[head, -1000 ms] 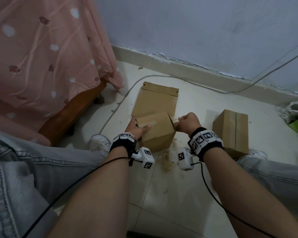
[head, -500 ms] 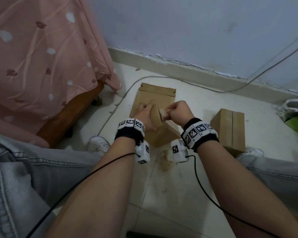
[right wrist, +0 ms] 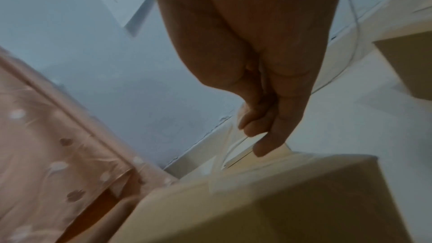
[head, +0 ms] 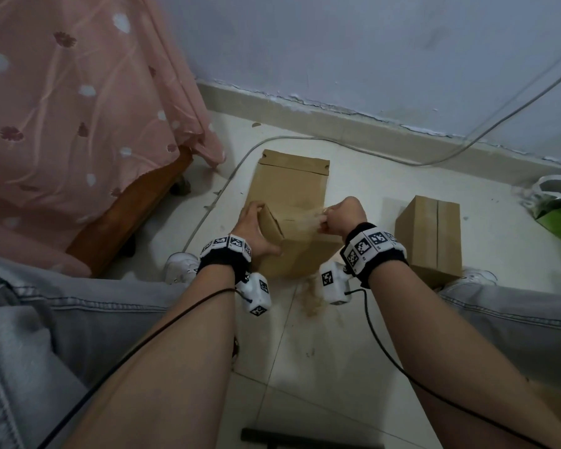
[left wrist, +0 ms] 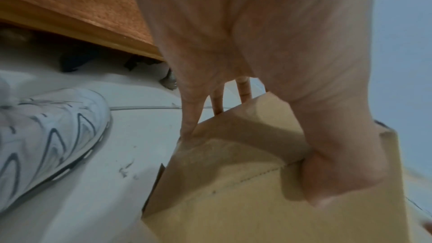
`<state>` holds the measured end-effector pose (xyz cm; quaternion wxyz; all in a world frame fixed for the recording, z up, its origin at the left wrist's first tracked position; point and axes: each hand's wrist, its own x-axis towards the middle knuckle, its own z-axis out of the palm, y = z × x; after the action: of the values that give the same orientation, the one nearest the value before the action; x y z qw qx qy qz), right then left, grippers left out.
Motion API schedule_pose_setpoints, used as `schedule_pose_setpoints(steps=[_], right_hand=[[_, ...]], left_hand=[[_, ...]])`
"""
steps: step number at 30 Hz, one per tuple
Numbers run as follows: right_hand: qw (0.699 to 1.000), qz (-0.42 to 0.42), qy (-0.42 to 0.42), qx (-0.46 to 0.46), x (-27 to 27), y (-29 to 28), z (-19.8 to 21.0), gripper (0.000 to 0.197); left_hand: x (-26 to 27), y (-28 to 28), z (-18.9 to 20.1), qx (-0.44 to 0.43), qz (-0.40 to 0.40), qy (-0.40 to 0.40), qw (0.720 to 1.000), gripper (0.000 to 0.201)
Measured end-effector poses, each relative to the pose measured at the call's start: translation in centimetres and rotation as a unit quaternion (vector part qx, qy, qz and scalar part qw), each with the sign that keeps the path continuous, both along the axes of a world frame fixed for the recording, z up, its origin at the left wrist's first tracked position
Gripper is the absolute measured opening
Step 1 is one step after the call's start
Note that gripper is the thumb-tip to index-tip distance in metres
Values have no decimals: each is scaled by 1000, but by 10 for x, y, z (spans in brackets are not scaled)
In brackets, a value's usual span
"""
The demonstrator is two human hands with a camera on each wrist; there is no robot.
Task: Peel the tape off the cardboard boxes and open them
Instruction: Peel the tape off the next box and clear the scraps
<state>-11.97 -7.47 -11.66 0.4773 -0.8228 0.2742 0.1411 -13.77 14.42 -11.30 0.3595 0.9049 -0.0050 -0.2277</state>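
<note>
I sit on the floor (head: 305, 367), knees apart, held box (head: 292, 244) between them in front of me. My left hand (head: 250, 228) is on its left side, my right hand (head: 344, 218) at its upper right edge with the tape (head: 308, 218) between us. Flattened box (head: 292, 183) lies on the floor behind the held box, toward the wall (head: 370, 43). Second box (head: 431, 234) stands to the right, well apart from the held one, by my right shoe (head: 476, 277). Left shoe (head: 182, 265) sits left of the held box. Bed (head: 78, 124) is far left. Cable (head: 337, 142) runs along the floor behind the flattened box. Bag (head: 554, 205) is far right, near the wall.
</note>
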Motion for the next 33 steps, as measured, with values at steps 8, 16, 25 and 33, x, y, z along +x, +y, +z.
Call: schedule_pose_setpoints(steps=[8,16,25,33], right_hand=[[997,-72,13,-36,-2,-41,8,4],[964,-72,8,254,-27,3,51,22],[972,2,20,234,-33,20,64,18],[981,3,79,176,-24,14,60,19]], left_hand=[[-10,11,-18,2,-2,43,999,118],[-12,-8,-14,78,-35,24,996,144],[4,-25,-18,209,-182,4,961,136],[20,-32,-23,221,-175,0,960,122]])
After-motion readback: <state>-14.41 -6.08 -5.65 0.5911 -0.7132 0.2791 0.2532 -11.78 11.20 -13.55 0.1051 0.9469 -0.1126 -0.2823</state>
